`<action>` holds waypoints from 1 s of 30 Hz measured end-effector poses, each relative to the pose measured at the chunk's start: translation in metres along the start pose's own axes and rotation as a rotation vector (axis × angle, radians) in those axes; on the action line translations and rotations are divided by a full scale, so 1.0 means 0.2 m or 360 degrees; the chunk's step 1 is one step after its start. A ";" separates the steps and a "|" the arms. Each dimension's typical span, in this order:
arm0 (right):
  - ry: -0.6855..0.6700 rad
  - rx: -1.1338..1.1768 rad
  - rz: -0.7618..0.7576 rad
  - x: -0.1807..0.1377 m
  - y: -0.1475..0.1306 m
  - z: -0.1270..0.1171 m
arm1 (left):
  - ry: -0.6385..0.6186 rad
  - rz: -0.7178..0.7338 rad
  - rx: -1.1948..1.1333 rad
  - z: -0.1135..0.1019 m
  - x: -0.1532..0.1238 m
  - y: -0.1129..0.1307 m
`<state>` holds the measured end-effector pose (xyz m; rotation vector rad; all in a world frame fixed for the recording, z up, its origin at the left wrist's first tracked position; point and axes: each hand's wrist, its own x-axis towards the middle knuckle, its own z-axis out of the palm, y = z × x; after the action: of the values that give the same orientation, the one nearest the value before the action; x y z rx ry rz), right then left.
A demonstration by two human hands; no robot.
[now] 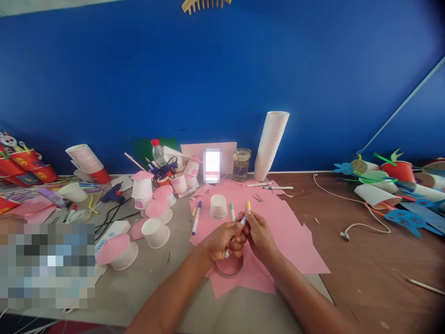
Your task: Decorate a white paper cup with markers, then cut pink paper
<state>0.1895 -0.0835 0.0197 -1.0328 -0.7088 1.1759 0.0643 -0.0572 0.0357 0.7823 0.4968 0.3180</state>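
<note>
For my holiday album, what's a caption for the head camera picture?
Left hand and right hand hold a marker over pink paper, near a cup.

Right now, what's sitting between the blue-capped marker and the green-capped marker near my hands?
A white cup, on the pink paper, stands between the blue-capped marker and the green-capped marker, in the head view.
</note>
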 end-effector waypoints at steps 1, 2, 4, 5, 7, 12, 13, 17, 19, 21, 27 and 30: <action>0.0004 0.0031 -0.0011 0.03 -0.02 -0.03 | -0.0018 -0.0041 -0.0007 0.00 -0.01 -0.01; 0.0082 0.0094 -0.0097 0.06 -0.04 -0.08 | -0.0035 -0.0082 -0.0023 0.01 -0.02 -0.02; 0.0205 0.0238 -0.0248 0.14 -0.11 -0.20 | -0.0238 -0.0314 0.0019 0.02 -0.02 -0.05; 0.0275 0.0297 -0.0299 0.18 -0.14 -0.25 | -0.0262 -0.0306 0.0012 0.02 -0.02 -0.07; 0.0404 0.0544 -0.0365 0.22 -0.19 -0.30 | -0.0114 -0.0017 -0.0165 0.03 0.00 -0.07; 0.0161 0.0521 -0.0189 0.15 -0.11 -0.14 | 0.0166 0.0677 -0.0393 0.01 0.01 0.00; 0.0081 0.0457 -0.0147 0.12 -0.08 -0.10 | 0.0201 0.0743 -0.0387 0.00 0.01 0.01; -0.0113 0.0310 -0.0011 0.05 0.00 -0.04 | 0.0322 0.1024 -0.0443 -0.06 -0.03 0.07; -0.0206 0.0256 0.0060 0.03 0.01 -0.04 | 0.0403 0.1163 -0.0471 -0.10 -0.04 0.09; -0.0279 0.0229 0.0116 0.03 0.01 -0.05 | 0.0450 0.1227 -0.0448 -0.13 -0.04 0.10; -0.0400 0.0298 0.0147 0.01 0.02 -0.02 | 0.0499 0.1276 -0.0301 -0.14 -0.02 0.07; -0.0437 0.0301 0.0128 0.01 0.03 -0.02 | 0.0522 0.1301 -0.0256 -0.14 -0.01 0.07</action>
<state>0.1907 -0.0829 0.0127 -0.7547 -0.7578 1.4432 0.0467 -0.0330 0.0295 0.7498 0.4292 1.2445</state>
